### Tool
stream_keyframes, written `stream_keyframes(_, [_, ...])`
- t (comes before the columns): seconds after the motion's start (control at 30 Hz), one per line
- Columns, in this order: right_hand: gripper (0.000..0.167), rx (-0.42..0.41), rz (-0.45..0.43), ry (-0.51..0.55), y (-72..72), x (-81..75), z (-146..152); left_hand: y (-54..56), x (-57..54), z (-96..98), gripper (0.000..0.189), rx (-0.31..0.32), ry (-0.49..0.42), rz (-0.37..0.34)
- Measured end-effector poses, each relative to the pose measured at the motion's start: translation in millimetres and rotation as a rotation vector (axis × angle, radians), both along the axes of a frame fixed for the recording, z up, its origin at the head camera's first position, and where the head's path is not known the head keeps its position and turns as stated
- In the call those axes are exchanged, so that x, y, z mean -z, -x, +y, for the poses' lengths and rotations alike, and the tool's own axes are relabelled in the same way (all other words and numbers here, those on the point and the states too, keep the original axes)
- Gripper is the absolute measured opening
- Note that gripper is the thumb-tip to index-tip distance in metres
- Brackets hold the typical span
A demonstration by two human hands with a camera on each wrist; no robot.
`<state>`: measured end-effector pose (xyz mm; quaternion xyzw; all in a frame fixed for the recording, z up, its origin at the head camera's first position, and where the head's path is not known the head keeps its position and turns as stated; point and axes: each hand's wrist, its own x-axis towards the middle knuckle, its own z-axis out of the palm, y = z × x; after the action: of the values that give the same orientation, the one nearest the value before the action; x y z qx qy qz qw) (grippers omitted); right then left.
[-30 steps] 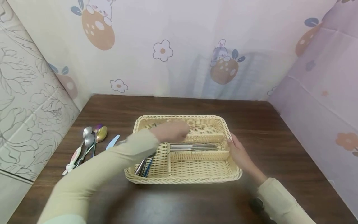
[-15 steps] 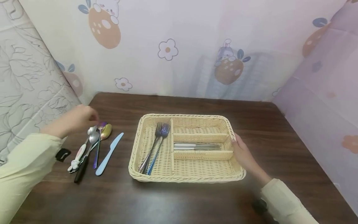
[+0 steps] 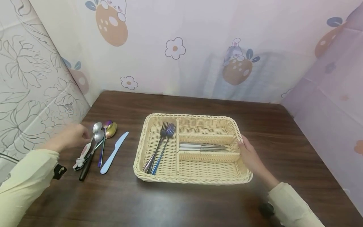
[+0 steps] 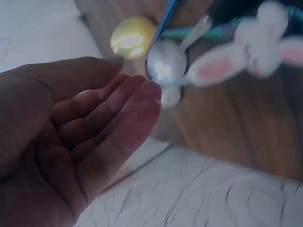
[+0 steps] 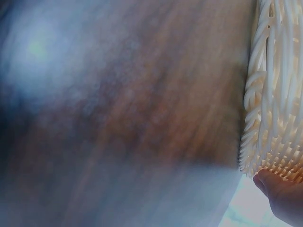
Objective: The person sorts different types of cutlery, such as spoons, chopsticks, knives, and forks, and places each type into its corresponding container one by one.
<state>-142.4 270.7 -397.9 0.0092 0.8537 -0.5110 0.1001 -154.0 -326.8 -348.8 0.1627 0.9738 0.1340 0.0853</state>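
My left hand hovers at the left of the spoons. In the left wrist view its fingers are loosely bent with nothing between them. Close by lie a bunny-handled spoon, a silver spoon with a black handle, a gold spoon and a purple spoon, partly overlapping. A light blue knife lies apart to their right. My right hand grips the right end of the wicker basket, thumb over the rim; its other fingers are hidden.
Several forks lie in the basket's left compartment. Several thin knives with pale handles fill its middle right slot. The dark wooden table ends at patterned cloth walls behind and on both sides.
My left hand has left the basket's fork compartment and swung left to the spoons, then lowered slightly. The right hand stays on the basket. The head view has shifted a little.
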Motion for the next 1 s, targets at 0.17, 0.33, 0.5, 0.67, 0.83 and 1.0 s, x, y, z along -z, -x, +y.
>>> stream_keyframes(0.17, [0.057,0.008,0.0,0.02,-2.6,-0.6,-1,-1.8,19.6,16.4,0.021,-0.052,-0.035,-0.074])
stream_keyframes(0.33, [0.057,0.007,0.005,0.028,-3.4,0.9,-1,-2.0,34.0,28.2,0.033,-0.118,-0.027,-0.079])
stream_keyframes(0.5, [0.057,0.012,0.009,0.03,-2.8,2.4,-1,-1.5,40.4,34.5,0.039,-0.132,-0.004,-0.035])
stream_keyframes(0.67, [0.057,0.013,0.006,0.009,-2.3,0.6,-2,1.0,41.4,40.2,0.029,-0.18,-0.005,-0.048])
stream_keyframes(0.83, [0.057,0.016,-0.001,0.01,-2.4,-1.5,-2,4.0,42.0,42.7,0.021,-0.234,-0.03,-0.071])
stream_keyframes(1.0, [0.057,0.011,0.004,0.014,-2.6,-1.8,-2,3.1,41.7,44.1,0.022,-0.249,-0.057,-0.068])
